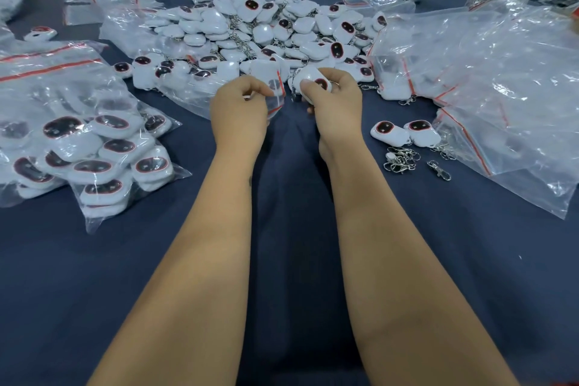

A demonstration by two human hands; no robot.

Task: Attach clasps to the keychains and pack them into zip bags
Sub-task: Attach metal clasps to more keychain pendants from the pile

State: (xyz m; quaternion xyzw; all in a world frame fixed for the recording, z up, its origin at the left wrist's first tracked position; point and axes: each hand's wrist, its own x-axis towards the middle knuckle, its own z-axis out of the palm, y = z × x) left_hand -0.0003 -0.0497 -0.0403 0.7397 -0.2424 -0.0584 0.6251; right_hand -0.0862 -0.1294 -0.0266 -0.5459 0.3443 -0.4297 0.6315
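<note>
Head view: your left hand (239, 110) pinches a small zip bag (275, 94), your right hand (336, 100) grips a white keychain (313, 80), both above the tabletop (291, 229) centre, before the keychain pile (266, 28).

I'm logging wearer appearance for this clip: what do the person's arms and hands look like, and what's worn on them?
Both forearms are bare, no sleeves in view. The left hand and right hand wear no gloves, and no rings, watch or bracelets show. A small dark mark sits on the left forearm.
</note>
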